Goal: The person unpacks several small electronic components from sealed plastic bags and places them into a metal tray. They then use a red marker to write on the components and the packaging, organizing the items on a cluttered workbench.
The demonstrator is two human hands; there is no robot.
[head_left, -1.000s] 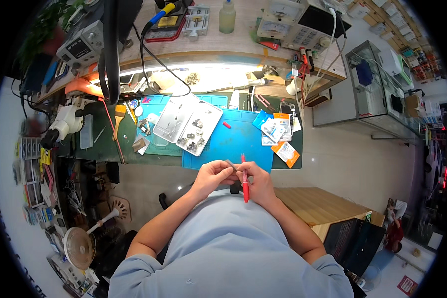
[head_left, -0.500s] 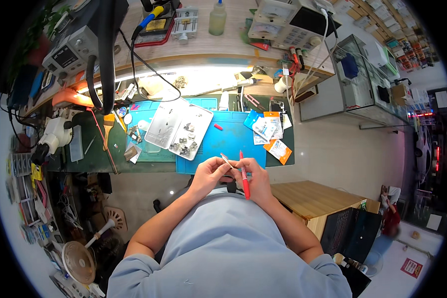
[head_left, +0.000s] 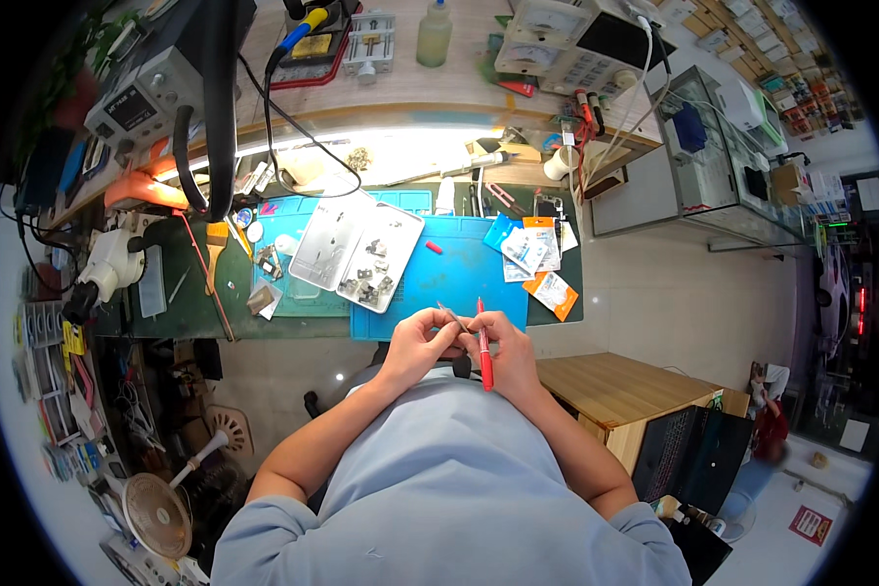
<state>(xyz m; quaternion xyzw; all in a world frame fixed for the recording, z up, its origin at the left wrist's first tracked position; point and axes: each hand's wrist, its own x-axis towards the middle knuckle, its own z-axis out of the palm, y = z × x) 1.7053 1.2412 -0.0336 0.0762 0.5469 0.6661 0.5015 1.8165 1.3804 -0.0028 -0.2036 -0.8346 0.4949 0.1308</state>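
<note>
Close in front of my body, over the near edge of the blue work mat, both hands meet. My left hand is closed, its thumb and fingers pinching a small thin greyish piece whose kind I cannot make out. My right hand keeps a red pen between its fingers, tip pointing away from me. Its fingertips also meet the thin piece. A small red pen cap lies on the mat beyond the hands. Left of it, an open white metal case holds several small metal parts.
Orange and blue packets lie at the mat's right. A wooden-handled brush rests at the left. A bench power supply and a bottle stand on the raised shelf. A wooden cabinet stands right of me.
The thin piece has turned slightly and shows less of its pale face. The hands otherwise stay together with the pen, while the whole view shifts a little.
</note>
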